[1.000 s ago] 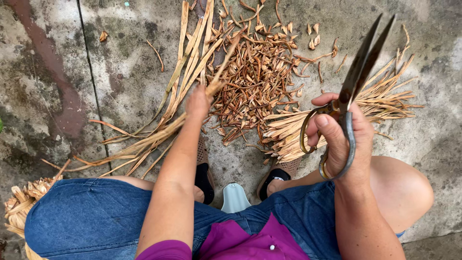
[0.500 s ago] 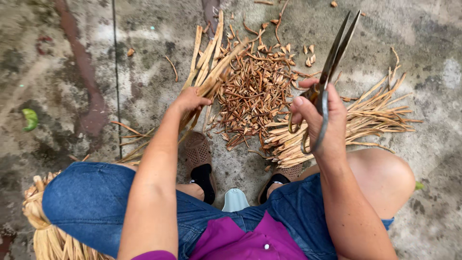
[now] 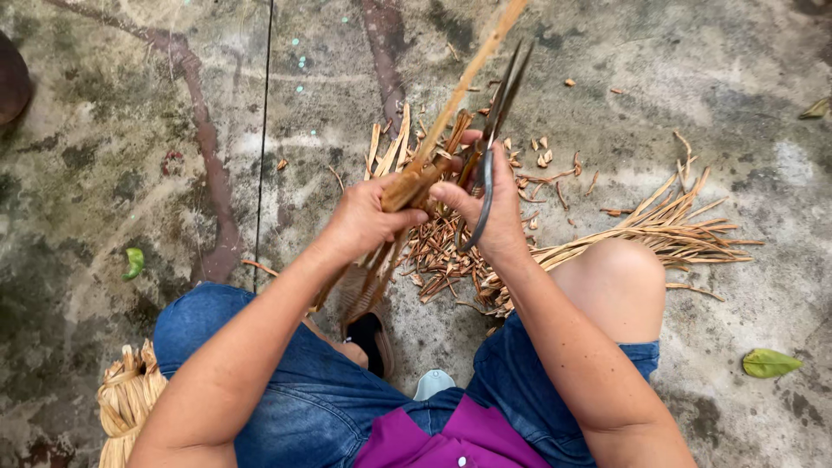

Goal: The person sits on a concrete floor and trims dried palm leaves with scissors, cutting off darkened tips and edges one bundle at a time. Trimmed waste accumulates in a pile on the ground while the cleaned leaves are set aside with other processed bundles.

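Though gripped, long tan dried stalks (image 3: 451, 108)

Ground: stained grey concrete floor (image 3: 113, 130) with a dark seam
Leaves: one green leaf (image 3: 133, 262) at left, another leaf (image 3: 770, 362) at right
Lower left: woven straw bundle (image 3: 124, 400) beside the jeans (image 3: 286, 390)

Long tan dried reed strips (image 3: 414, 184), bunched and tilted up-right; grey metal scissors (image 3: 487, 165), blades nearly closed, pointing upward beside them.
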`<state>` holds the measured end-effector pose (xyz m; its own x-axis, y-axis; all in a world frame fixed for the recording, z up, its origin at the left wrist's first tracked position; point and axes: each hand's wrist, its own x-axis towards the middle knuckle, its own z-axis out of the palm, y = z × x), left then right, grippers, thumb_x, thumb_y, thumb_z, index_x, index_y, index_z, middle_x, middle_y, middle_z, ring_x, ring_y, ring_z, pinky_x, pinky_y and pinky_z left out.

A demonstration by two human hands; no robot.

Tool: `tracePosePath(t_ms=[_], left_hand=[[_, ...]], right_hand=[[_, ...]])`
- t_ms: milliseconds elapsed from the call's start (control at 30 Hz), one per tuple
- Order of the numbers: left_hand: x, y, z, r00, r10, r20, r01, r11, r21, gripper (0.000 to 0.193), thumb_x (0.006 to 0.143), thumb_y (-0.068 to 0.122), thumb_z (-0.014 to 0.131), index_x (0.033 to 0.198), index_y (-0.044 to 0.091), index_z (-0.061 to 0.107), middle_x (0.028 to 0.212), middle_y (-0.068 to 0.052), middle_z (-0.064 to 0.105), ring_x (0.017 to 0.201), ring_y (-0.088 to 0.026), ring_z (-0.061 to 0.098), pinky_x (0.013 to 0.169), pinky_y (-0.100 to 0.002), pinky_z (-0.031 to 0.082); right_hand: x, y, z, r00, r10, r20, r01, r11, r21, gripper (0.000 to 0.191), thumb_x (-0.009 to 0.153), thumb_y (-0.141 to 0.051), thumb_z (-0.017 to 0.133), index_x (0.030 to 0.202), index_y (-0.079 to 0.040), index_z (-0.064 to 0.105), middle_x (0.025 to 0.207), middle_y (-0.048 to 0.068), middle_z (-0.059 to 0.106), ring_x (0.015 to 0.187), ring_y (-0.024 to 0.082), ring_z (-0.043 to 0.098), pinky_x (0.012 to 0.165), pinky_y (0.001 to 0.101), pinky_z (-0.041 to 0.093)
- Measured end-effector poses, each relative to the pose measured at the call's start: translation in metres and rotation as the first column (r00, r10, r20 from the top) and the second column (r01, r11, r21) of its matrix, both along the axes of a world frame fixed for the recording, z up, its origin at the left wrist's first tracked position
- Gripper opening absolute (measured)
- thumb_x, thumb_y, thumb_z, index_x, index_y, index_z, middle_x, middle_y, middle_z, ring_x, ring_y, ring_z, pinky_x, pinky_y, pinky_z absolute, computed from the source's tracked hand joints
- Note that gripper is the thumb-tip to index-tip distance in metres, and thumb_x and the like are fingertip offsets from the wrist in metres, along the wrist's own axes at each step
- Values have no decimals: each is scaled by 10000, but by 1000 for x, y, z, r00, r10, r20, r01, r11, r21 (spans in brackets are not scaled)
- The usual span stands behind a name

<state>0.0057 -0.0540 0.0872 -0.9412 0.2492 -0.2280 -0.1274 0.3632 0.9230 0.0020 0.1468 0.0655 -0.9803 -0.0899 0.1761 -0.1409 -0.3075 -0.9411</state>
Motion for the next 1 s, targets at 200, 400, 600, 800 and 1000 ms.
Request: tracePosePath(t_ms=[200, 400, 600, 800, 1000], left_hand=[[7, 21, -21, 999, 46, -20, -40, 965, 261, 301, 897, 200, 780, 1176, 112, 710, 783, 58, 704, 579, -23, 575, 493, -208, 480], [-1, 30, -54, 999, 5, 53, -20, 958, 285, 281, 929, 208, 766, 1160, 51, 732, 814, 33, 717, 526, -47, 568, 476, -215, 487], [-2, 35, -48, 990, -140, -30, 142, 983, 116, 362, 917, 248, 758, 1260, 139, 722, 826, 26, 741, 607, -50, 596, 552, -254, 517], [7, 41, -43, 922, -273, -274, 235, 958, -166, 292, 892, 278, 764, 1153, 151, 731, 877, -68, 749, 763, -225, 743, 668, -379, 574], [7, 42, -39, 819, -412, -399, 236, 876, -421, 216, 866, 237, 747, 1037, 111, 710, 907, -111, 699, 866, -354, 697, 718, -464, 544]], right_hand=[[-5, 13, 2, 997, -44, 60, 43, 999, 17, 515, 881, -54, 822, 1330, -55, 570, 1057, 60, 722, 898, 108, 662, 759, 254, 557], [-17, 45, -5, 982, -149, 115, 160, 982, -99, 483, 899, -28, 764, 1342, -63, 574, 1023, 77, 760, 866, 108, 702, 708, 235, 548], [-35, 77, -9, 964, -191, 185, 242, 918, -314, 523, 875, -22, 796, 1350, -76, 581, 977, 55, 738, 735, 87, 615, 661, 214, 506], [-44, 88, -21, 950, -234, 208, 299, 876, -378, 535, 851, 14, 822, 1326, -62, 587, 917, 12, 688, 723, 93, 611, 662, 216, 514], [-49, 87, -23, 926, -239, 292, 343, 857, -384, 552, 846, 45, 774, 1343, -23, 543, 1007, 120, 729, 749, 123, 640, 675, 238, 542]])
